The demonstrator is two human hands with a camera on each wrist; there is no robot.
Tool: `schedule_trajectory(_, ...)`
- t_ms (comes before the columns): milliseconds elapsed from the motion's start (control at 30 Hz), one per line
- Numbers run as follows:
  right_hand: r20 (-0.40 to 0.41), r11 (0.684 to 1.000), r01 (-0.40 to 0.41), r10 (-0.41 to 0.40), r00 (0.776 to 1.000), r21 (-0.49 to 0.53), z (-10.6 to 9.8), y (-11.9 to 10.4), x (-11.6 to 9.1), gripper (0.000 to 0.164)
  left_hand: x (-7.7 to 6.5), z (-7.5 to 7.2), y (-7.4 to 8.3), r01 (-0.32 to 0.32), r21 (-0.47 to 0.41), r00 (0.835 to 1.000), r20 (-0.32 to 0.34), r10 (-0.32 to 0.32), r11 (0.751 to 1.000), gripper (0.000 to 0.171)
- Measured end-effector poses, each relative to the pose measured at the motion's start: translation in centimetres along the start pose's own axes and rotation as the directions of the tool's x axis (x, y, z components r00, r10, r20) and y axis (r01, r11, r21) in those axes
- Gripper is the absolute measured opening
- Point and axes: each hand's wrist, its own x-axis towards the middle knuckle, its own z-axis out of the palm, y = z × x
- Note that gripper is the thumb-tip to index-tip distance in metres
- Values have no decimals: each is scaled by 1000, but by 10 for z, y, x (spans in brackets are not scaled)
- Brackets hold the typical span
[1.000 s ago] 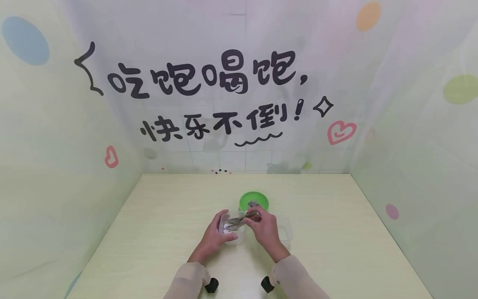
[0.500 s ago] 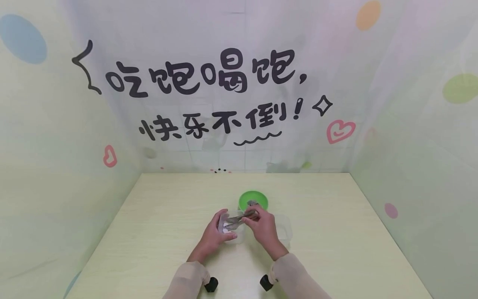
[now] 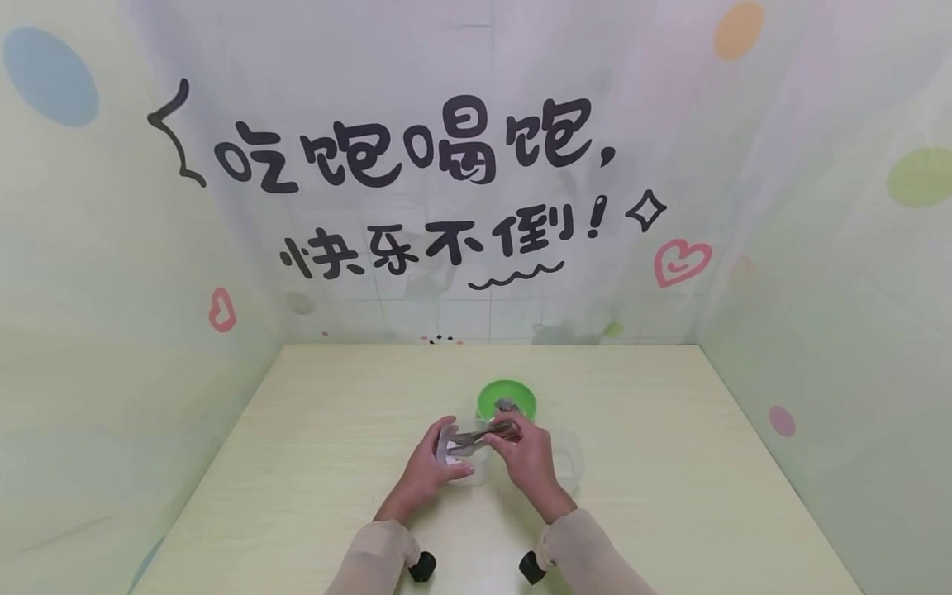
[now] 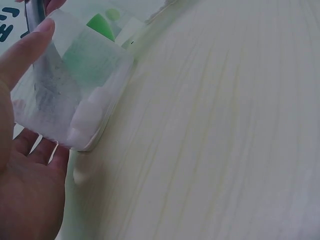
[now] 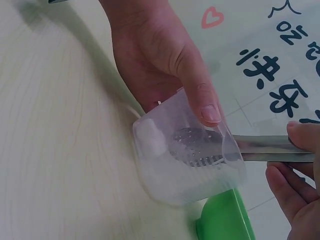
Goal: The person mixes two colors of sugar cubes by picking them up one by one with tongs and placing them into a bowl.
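My left hand grips a clear plastic box by its sides, thumb on one side and fingers beneath. The box is tilted, with its mouth toward my right hand. In it lie white, soft-looking lumps, gathered near the bottom. My right hand pinches metal tongs between thumb and fingers. The tongs' broad, slotted heads are inside the box. Whether they hold a lump cannot be made out. Just beyond the right hand is a green bowl, with a grey thing in front of or in it.
A second clear plastic box stands on the pale wooden table, right of the right hand and partly behind its wrist. Printed cloth walls bound the table at the back and on both sides.
The two arms of the tongs have drawn closer together inside the box. Both hands and the box stay nearly where they were.
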Motion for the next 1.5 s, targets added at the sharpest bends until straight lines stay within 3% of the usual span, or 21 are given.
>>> schedule_trajectory(700, -134, 990, 112, -100, 986, 82, -21, -21, 6, 21, -3, -1, 3, 26, 16, 1000, -10, -26, 1000, 92)
schedule_trajectory(1067, -203, 988, 150, -141, 969, 27, -36, -22, 11, 20, -2, 0, 4, 30, 14, 1000, -10, -30, 999, 93)
schedule_trajectory(1500, -243, 992, 123, -115, 963, 18, -53, -14, 15, 21, 0, 1, 3, 23, 11, 1000, -7, -23, 1000, 92)
